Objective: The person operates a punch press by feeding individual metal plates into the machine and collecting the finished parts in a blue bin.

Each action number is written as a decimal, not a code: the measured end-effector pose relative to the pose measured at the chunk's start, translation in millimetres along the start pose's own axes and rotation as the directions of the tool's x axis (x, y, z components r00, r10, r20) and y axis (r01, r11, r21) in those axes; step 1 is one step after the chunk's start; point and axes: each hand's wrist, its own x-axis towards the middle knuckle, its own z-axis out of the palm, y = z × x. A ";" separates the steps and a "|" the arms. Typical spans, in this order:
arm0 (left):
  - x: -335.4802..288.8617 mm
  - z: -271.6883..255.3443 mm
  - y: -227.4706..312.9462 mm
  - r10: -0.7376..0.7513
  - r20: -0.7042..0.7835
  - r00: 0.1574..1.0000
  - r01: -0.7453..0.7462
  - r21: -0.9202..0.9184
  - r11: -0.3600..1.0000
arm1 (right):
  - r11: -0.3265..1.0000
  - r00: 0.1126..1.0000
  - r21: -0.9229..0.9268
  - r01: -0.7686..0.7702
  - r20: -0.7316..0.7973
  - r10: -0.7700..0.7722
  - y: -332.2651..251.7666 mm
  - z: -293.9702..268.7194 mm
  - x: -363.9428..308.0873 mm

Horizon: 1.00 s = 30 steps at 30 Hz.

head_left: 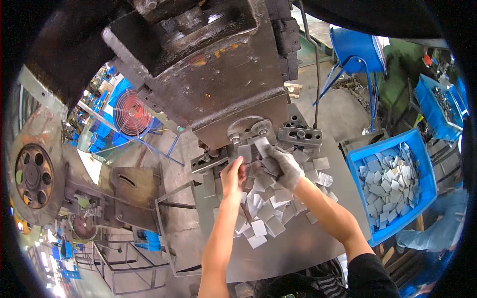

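Observation:
My bare left hand (232, 177) pinches the lower edge of a small grey metal plate (244, 153), just below the press ram. Close to its right, my right hand (287, 167), in a grey work glove, grips several metal plates; the upper one (262, 147) is slightly blurred. How many plates the glove holds is hidden by its fingers. Under both hands lies a loose heap of flat square metal plates (266, 211) on a metal table (298, 247). Right above the hands, two round bolts (261, 130) show at the bottom of the large press (218, 89).
A blue bin (428, 191) full of similar plates stands to the right of the table. Clamp blocks (300, 135) flank the tool area. Farther off are a blue chair (355, 49), a red caged fan (132, 113), a machine flywheel (33, 174) and another blue bin (427, 97).

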 end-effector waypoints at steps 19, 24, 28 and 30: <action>-2.9 -9.8 9.9 0.194 0.137 0.971 -0.231 0.355 0.906 | 0.991 0.991 -0.018 -0.132 -0.021 0.131 -20.9 -65.1 -133.1; -50.9 -96.2 -11.2 0.465 0.467 0.752 -0.590 0.792 0.159 | 0.971 0.989 0.186 -0.146 0.002 0.149 -9.3 -88.7 -128.4; -82.8 -84.8 -9.9 0.405 0.465 0.787 -0.522 0.852 0.035 | 0.965 0.991 0.237 -0.109 -0.055 0.126 0.5 -77.0 -108.1; -97.2 -74.1 -1.6 0.488 0.454 0.745 -0.508 0.861 -0.024 | 0.987 0.991 0.117 -0.106 -0.070 0.114 -3.4 -65.0 -97.5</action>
